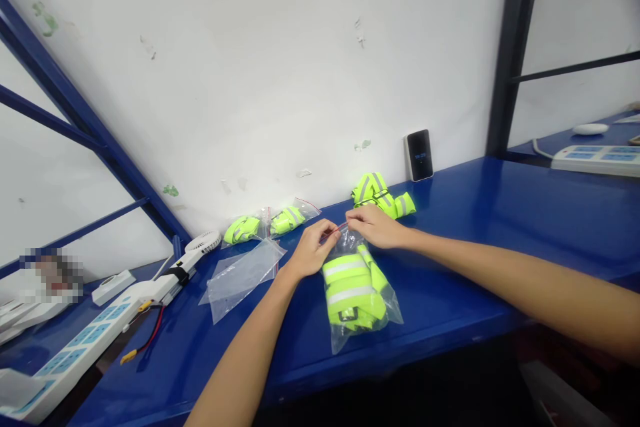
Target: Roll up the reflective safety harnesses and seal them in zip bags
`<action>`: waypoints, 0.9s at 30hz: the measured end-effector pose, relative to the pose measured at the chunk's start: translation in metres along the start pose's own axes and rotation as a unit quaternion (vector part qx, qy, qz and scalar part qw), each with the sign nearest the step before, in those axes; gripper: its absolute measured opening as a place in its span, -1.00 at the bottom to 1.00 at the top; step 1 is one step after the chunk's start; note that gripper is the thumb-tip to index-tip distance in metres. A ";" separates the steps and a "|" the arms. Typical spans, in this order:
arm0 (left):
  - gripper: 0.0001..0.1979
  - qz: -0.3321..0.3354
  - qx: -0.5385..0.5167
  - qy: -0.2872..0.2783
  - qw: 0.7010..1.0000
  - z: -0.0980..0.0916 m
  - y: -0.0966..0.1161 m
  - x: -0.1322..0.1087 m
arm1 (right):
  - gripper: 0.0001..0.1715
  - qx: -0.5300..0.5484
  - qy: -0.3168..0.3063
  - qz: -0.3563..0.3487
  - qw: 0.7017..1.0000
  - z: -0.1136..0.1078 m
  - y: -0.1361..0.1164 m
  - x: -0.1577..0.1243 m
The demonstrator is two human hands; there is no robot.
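A clear zip bag (395,310) lies near the front of the blue table, its red-edged top toward the wall. Inside it is a folded neon-yellow reflective strap bundle (353,290) with silver bands and a dark buckle. My left hand (315,247) pinches the left part of the bag's top edge. At the right part of the same edge, my right hand (373,223) has its fingers closed on the seal. Just behind my right hand sit unbagged neon-yellow reflective straps (373,190), partly hidden by it.
Flat clear zip bags (245,280) lie left of my left hand. Two filled bags (287,219) rest against the wall. A small dark-screened clock (420,155) stands at the back. Along the left are a white power strip (83,347), a small fan (203,241) and a red-black cable (150,337).
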State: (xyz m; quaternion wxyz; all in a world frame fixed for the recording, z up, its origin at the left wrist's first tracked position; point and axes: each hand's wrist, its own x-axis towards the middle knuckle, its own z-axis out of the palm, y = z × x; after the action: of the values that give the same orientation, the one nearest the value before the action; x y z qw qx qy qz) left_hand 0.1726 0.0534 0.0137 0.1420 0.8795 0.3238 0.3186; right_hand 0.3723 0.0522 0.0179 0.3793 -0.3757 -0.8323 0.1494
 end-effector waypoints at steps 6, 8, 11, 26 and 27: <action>-0.72 -0.010 -0.004 0.014 1.000 -0.006 -0.009 -0.005 | -0.71 -0.010 0.007 0.008 1.000 -0.016 0.002 -0.001; -0.73 -0.008 0.000 0.025 1.000 -0.008 -0.012 -0.005 | -0.70 -0.009 0.013 0.014 1.000 -0.022 0.002 -0.002; -0.73 -0.005 0.005 0.038 0.999 -0.011 -0.016 -0.008 | -0.70 -0.004 0.019 0.020 1.000 -0.031 0.000 -0.004; -0.59 -0.122 -0.140 0.181 0.966 0.008 -0.038 -0.008 | -0.73 0.262 0.029 0.057 0.963 -0.045 -0.060 0.032; -0.59 -0.127 -0.108 0.188 0.968 0.007 -0.039 -0.009 | -0.74 0.275 0.068 0.046 0.958 -0.047 -0.063 0.045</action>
State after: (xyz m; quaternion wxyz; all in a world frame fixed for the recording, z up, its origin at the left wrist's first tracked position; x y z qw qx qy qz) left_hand 0.1528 0.0766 -0.0139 0.2118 0.7351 0.4178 0.4901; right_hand 0.3554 0.0412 0.1065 0.5163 -0.3041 -0.7129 0.3642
